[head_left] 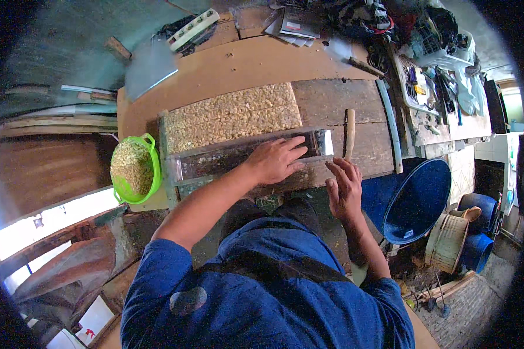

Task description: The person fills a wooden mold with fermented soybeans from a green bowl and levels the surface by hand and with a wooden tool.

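A long, narrow rectangular frame (201, 158) with shiny sides lies on the worn wooden board. Its inside looks dark, with no puffed grain in it. My left hand (276, 159) rests over the frame's right half, fingers stretched out and apart. Just off the frame's right end is my right hand (344, 187), thumb and fingers apart, nothing visible in it. Whether its fingertips touch the frame is hard to tell. Behind the frame lie flat slabs of pale puffed grain (233, 113), side by side. A short round wooden stick (350, 132) lies to the right.
A bright green basket (155, 168) of loose puffed grain stands at the table's left edge. Wooden strips (389, 125) border the board's sides. A large blue tub (416, 200) is at the right, with barrels beyond. A power strip (193, 29) lies at the back.
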### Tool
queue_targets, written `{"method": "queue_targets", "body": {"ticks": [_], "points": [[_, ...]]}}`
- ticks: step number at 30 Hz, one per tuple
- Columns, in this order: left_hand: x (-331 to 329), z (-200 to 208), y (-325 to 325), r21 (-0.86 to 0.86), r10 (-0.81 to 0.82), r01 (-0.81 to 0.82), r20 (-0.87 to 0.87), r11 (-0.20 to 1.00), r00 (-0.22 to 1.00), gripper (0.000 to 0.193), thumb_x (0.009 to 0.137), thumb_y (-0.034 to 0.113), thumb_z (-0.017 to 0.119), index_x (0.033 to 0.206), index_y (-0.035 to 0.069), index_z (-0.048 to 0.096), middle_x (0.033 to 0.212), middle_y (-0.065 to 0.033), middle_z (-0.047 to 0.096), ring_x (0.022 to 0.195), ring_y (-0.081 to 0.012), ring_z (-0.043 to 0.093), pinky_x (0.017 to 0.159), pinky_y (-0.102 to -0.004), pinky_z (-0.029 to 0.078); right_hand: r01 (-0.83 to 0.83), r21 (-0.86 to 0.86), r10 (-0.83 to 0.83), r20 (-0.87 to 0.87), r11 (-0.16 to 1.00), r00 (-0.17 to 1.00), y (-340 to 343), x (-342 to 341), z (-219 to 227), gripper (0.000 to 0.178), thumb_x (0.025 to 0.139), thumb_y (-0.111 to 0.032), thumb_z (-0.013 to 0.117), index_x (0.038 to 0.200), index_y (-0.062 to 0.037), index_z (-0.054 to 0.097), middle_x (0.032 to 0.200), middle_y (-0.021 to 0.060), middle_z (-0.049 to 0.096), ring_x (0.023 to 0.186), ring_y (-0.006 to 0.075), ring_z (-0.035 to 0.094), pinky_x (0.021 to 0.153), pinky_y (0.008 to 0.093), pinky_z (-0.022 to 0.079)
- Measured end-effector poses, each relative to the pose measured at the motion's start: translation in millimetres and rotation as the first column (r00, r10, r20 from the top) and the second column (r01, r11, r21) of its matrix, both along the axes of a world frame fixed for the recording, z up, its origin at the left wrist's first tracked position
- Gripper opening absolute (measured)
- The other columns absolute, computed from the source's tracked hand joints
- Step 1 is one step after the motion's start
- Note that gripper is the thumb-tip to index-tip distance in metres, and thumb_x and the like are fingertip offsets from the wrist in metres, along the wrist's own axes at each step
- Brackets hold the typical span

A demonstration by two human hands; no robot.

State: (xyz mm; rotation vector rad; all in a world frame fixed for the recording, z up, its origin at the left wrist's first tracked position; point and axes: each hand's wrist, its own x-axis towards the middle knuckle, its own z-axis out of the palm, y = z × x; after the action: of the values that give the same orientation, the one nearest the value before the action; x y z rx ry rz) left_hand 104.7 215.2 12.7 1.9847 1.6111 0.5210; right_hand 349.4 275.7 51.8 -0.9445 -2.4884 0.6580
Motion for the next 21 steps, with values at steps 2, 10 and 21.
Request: {"method": "queue_targets", "body": {"ticks": [2, 10, 21], "points": [[1.1, -5.6, 2.7, 0.005, 0.002, -0.002, 0.002, 1.0, 1.0, 0.046, 0.097, 0.04, 0.053, 0.132, 0.01, 0.058, 0.147, -0.0156, 0.045, 0.12, -0.0385, 0.056, 0.101, -0.0485, 0.047, -0.007, 0.006, 0.007, -0.007, 1.0, 1.0, -0.2, -2.1, -0.5, 0.034, 0.088, -0.021, 0.063, 0.119, -0.0066, 0.064, 0.126, 0.0149, 0.059, 0.119, 0.0369, 0.052, 0.103, 0.0492, 0.038], [-2.1, -5.3, -0.6, -0.138, 0.015, -0.019, -0.031, 0.99, 0.999, 0.051, 0.096, 0.047, 0.053, 0.132, 0.012, 0.058, 0.147, -0.0179, 0.045, 0.126, -0.0394, 0.053, 0.105, -0.0481, 0.044, 0.004, -0.004, -0.004, -0.022, 1.0, 1.0, -5.2, -4.0, 1.3, 0.034, 0.089, -0.024, 0.062, 0.118, -0.0062, 0.065, 0.124, 0.0152, 0.06, 0.118, 0.0364, 0.053, 0.103, 0.0493, 0.038], [-39.1, 9.6, -70.4, 0.068, 0.249, -0.244, -0.079, 0.967, 0.965, 0.042, 0.095, 0.025, 0.058, 0.135, 0.011, 0.057, 0.142, -0.0121, 0.051, 0.128, -0.033, 0.05, 0.106, -0.0468, 0.041, -0.17, 0.05, 0.172, -0.031, 0.984, 0.985, 1.9, -66.7, 8.7, 0.028, 0.09, -0.013, 0.063, 0.117, -0.004, 0.065, 0.116, 0.0141, 0.066, 0.109, 0.0345, 0.06, 0.096, 0.0458, 0.043]]}}
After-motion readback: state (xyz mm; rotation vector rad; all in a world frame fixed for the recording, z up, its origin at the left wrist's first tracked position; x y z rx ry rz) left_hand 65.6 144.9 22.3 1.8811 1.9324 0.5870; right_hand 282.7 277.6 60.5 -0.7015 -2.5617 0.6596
